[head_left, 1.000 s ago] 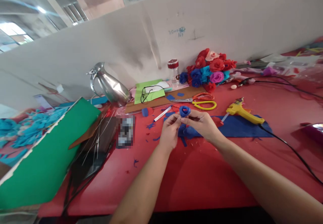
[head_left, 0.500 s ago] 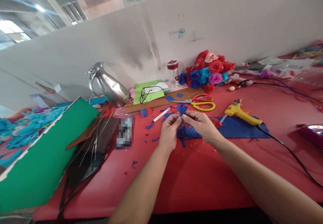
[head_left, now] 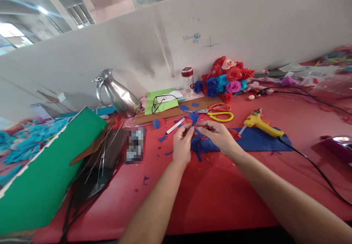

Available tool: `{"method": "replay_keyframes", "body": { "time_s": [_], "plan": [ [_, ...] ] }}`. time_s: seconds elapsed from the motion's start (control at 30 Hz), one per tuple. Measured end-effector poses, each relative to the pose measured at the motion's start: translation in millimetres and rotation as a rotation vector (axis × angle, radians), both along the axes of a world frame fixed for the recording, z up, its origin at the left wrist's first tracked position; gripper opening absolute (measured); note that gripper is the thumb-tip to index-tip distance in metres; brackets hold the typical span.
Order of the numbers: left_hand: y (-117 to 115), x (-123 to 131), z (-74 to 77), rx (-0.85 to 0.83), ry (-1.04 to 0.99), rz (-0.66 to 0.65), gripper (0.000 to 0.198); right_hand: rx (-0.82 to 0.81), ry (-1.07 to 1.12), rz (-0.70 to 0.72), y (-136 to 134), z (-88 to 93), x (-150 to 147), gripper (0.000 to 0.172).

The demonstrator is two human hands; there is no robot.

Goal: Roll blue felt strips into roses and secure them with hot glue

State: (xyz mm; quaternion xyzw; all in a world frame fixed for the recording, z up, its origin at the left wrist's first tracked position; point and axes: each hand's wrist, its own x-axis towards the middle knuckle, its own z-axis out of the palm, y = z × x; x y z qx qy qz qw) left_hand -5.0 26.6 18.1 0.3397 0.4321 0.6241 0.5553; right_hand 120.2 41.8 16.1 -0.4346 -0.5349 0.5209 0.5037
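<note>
My left hand is closed in a pinch at the base of a small blue crepe-paper flower. My right hand meets it from the other side, thumb and forefinger pressed together at the same base. The petals stick up above my fingertips; the base itself is mostly hidden. Under and behind my hands lie blue paper pieces and a long blue paper strip. Scissors with yellow and red handles rest just beyond my fingers, beside a white marker-like stick.
A yellow glue gun lies on the strip at right, its black cord trailing. Finished paper roses, a glass jar, a steel jug and eyeglasses stand or lie along the wall. A green board leans at left.
The blue flower has tipped and shifted slightly left. My right fingertips have drawn a little apart from the left ones. The view has turned slightly.
</note>
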Motion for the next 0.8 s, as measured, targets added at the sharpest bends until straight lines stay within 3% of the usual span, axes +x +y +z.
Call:
{"method": "replay_keyframes", "body": {
  "time_s": [0.27,0.53,0.8],
  "plan": [
    [1,0,-3.0,0.013,0.041,0.003,0.024,0.036,0.026,0.008,-1,2.9,-1,0.023],
    [-4,-3,-2.3,0.322,0.514,0.157,0.007,0.048,-0.004,0.014,-5,10.1,-1,0.028],
    [-7,-2,-3.9,0.417,0.641,0.183,0.012,0.035,-0.050,-0.028,-5,13.5,0,0.022]
  ]
}}
